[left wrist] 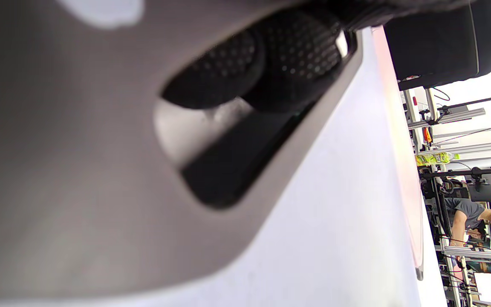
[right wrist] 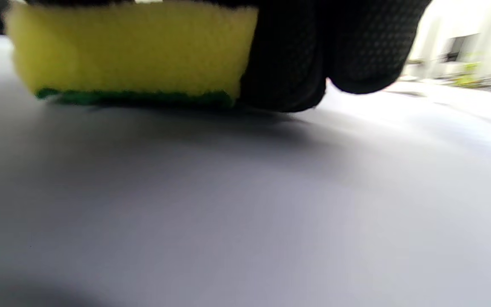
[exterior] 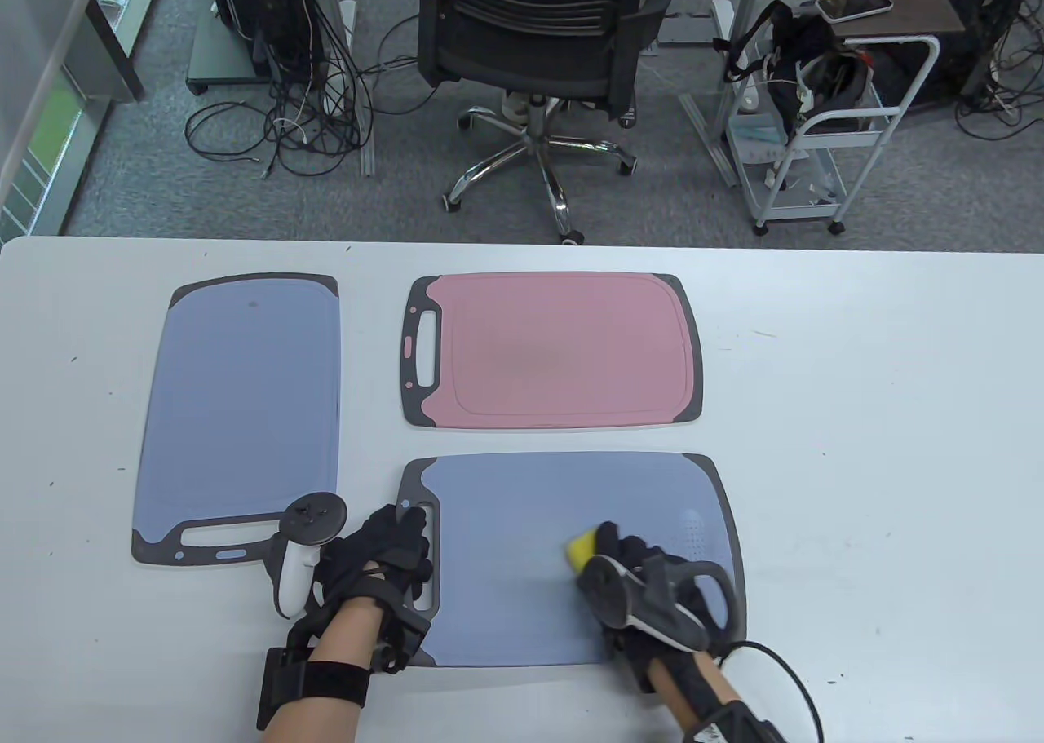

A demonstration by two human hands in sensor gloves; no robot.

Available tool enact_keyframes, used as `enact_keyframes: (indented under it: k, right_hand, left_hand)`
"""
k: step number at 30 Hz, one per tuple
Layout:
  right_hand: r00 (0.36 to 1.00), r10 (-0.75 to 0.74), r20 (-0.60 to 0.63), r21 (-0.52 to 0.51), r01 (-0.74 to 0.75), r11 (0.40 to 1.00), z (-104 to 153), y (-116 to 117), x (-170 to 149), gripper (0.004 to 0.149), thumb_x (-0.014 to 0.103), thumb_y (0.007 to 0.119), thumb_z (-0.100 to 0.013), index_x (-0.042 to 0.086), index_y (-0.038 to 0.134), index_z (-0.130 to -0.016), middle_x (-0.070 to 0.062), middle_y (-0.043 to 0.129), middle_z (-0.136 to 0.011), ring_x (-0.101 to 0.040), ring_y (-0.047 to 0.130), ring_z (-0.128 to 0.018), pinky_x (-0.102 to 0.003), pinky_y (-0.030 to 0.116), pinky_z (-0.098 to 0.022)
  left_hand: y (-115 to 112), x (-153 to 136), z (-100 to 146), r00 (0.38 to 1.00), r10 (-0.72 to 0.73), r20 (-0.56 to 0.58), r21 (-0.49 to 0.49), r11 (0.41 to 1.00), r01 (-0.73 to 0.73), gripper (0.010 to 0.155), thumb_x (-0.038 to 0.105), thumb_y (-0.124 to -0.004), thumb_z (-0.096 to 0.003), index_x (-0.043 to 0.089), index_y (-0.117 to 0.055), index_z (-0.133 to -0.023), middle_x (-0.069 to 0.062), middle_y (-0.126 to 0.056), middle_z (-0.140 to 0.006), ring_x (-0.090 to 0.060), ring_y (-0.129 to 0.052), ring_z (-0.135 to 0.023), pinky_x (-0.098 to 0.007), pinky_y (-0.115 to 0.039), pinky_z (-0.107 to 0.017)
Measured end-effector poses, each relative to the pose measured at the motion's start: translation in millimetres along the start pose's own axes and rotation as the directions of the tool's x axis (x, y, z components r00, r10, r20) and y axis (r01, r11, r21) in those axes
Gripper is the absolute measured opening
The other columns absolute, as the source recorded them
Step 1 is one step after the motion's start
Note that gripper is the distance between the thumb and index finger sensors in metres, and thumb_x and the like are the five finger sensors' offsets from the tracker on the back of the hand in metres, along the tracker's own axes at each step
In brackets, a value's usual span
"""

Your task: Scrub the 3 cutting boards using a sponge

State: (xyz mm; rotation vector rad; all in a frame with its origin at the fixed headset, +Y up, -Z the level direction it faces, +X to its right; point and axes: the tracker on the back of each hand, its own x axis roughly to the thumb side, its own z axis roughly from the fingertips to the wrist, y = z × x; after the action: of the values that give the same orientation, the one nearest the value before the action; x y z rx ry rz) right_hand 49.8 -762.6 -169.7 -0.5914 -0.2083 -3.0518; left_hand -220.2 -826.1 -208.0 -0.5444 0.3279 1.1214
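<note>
Right hand (exterior: 644,584) grips sponge (exterior: 582,550) mid-board — left hand (exterior: 383,555) apparently flat on near board (exterior: 522,563) handle edge.

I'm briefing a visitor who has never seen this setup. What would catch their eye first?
Probably the yellow sponge, gripped by the right hand and pressed green side down on the near blue cutting board. Next, the pink cutting board just behind it. The left hand rests on the near board's handle end.
</note>
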Motion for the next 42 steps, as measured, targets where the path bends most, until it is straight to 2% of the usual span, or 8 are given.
enact_keyframes:
  k: [6,12,17,20,27,33,36,42]
  right_hand:
    - [0.966,0.165,0.198,-0.12,-0.144,0.982,-4,2,90,0.071,0.057,0.067,-0.047,0.015,0.059,-0.104,-0.008,0.079,-0.08,-0.019,0.089,-0.055,-0.045,0.078,-0.05]
    - [0.991,0.079,-0.104,-0.069,-0.086,0.994,23,10,-30,0.069,0.055,0.069,-0.047,0.018,0.059,-0.104,-0.008,0.079,-0.081,-0.021,0.089,-0.054,-0.046,0.078,-0.05]
    - [0.897,0.026,-0.442,-0.022,-0.04,0.999,71,24,-144,0.069,0.053,0.069,-0.047,0.014,0.061,-0.103,-0.01,0.079,-0.08,-0.022,0.089,-0.054,-0.046,0.077,-0.049]
    - [0.874,-0.079,-0.479,-0.069,0.052,0.996,79,27,-161,0.069,0.052,0.072,-0.048,0.012,0.062,-0.103,-0.013,0.079,-0.079,-0.023,0.089,-0.053,-0.047,0.077,-0.048]
    - [0.997,-0.034,-0.064,-0.042,0.031,0.999,19,10,-30,0.071,0.054,0.07,-0.048,0.01,0.061,-0.103,-0.013,0.08,-0.079,-0.022,0.089,-0.053,-0.046,0.078,-0.049]
    - [0.956,0.113,0.269,-0.147,-0.075,0.986,-8,6,106,0.071,0.055,0.068,-0.047,0.01,0.062,-0.102,-0.011,0.08,-0.077,-0.02,0.089,-0.051,-0.046,0.078,-0.049]
    - [0.962,0.138,0.234,-0.133,-0.109,0.985,-3,7,86,0.071,0.058,0.064,-0.048,0.017,0.057,-0.104,-0.006,0.077,-0.08,-0.015,0.088,-0.054,-0.042,0.078,-0.05]
    - [0.995,0.044,-0.089,-0.093,-0.052,0.994,43,22,-74,0.07,0.055,0.069,-0.046,0.016,0.06,-0.103,-0.008,0.079,-0.078,-0.018,0.089,-0.052,-0.044,0.078,-0.048]
  left_hand:
    - [-1,-1,0,1.0,-0.005,0.001,0.008,1.0,0.005,0.056,0.057,-0.064,-0.0603,0.018,-0.066,-0.1,0.011,-0.091,-0.072,0.003,-0.105,-0.043,-0.02,-0.098,-0.031]
    - [-1,-1,1,1.0,-0.004,-0.004,0.009,1.0,0.004,0.056,0.057,-0.064,-0.0603,0.018,-0.066,-0.099,0.011,-0.091,-0.072,0.003,-0.105,-0.043,-0.02,-0.098,-0.03]
    - [-1,-1,0,1.0,-0.002,-0.003,0.007,1.0,0.002,0.056,0.057,-0.064,-0.0603,0.017,-0.066,-0.099,0.011,-0.091,-0.072,0.003,-0.105,-0.043,-0.021,-0.098,-0.03]
    - [-1,-1,1,1.0,0.004,0.0,0.003,1.0,-0.004,0.056,0.057,-0.064,-0.0604,0.017,-0.066,-0.099,0.011,-0.091,-0.072,0.003,-0.105,-0.043,-0.021,-0.098,-0.03]
    - [0,-1,0,1.0,0.005,-0.001,0.001,1.0,-0.005,0.056,0.057,-0.064,-0.0604,0.017,-0.066,-0.099,0.011,-0.091,-0.072,0.003,-0.105,-0.043,-0.021,-0.098,-0.03]
    - [0,-2,-1,1.0,0.012,0.007,-0.005,1.0,-0.012,0.056,0.057,-0.064,-0.0606,0.017,-0.066,-0.1,0.01,-0.091,-0.072,0.003,-0.105,-0.043,-0.021,-0.098,-0.03]
    - [0,-2,0,1.0,0.017,0.003,-0.006,1.0,-0.017,0.056,0.057,-0.064,-0.0603,0.017,-0.066,-0.1,0.01,-0.092,-0.072,0.003,-0.105,-0.043,-0.021,-0.098,-0.031]
    - [1,-2,-1,1.0,0.021,0.004,-0.009,1.0,-0.021,0.056,0.056,-0.065,-0.0607,0.016,-0.067,-0.099,0.01,-0.092,-0.072,0.002,-0.105,-0.043,-0.021,-0.099,-0.03]
